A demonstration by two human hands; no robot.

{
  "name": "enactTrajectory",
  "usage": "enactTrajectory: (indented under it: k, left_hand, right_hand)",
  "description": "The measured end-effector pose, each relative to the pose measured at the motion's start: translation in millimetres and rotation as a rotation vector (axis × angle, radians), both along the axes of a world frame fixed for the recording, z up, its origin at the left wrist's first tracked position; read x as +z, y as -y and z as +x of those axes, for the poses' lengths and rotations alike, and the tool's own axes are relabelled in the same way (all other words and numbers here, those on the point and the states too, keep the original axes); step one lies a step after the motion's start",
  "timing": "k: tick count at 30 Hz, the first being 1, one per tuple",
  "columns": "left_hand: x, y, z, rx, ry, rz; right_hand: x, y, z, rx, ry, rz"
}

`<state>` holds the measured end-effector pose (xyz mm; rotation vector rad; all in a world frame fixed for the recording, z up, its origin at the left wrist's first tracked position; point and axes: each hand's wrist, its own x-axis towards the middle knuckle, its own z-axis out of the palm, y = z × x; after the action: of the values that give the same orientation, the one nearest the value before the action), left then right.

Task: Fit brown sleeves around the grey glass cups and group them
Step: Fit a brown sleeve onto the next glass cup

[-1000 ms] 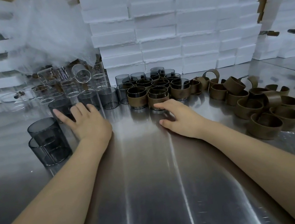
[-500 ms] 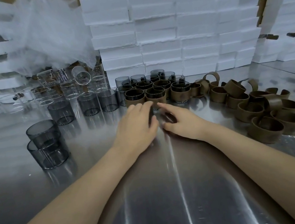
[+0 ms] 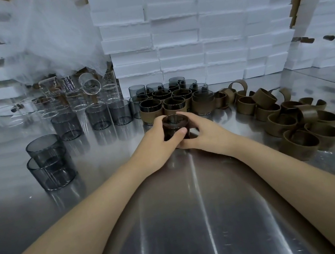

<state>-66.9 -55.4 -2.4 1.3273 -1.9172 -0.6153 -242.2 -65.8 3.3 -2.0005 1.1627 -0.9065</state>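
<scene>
Both hands meet at the table's middle around one grey glass cup with a dark brown sleeve [image 3: 175, 125]. My left hand [image 3: 157, 143] grips it from the left, thumb across its front. My right hand [image 3: 204, 133] holds its right side, fingers curled over the rim. Just behind stands a group of sleeved cups [image 3: 172, 102]. Bare grey cups [image 3: 66, 126] stand in a row to the left, and two more grey cups [image 3: 49, 163] sit nearer at the far left. A pile of loose brown sleeves [image 3: 297, 121] lies on the right.
The steel table [image 3: 196, 219] stretches toward me. Clear glass beakers [image 3: 76, 96] crowd the back left under a plastic bag [image 3: 52, 35]. Stacked white foam boxes [image 3: 182, 38] wall off the back and right.
My left hand swung from the bare cups on the left to the centre. Both hands now hold a sleeved cup between them, in front of the group.
</scene>
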Motion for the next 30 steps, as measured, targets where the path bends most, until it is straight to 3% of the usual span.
enactTrajectory:
  k: [14,25,30]
  left_hand:
    - [8,-10,-3,-0.202,-0.197,-0.063]
    - [10,-11,-1,-0.235,-0.322,-0.049]
    - [12,-8,0,-0.235,-0.405,-0.04]
  right_hand:
    - [2,-4,3,-0.101,0.056,-0.294]
    - [2,-3,2,-0.055,0.102,-0.323]
    - [2,-1,1,-0.064,0.175,-0.23]
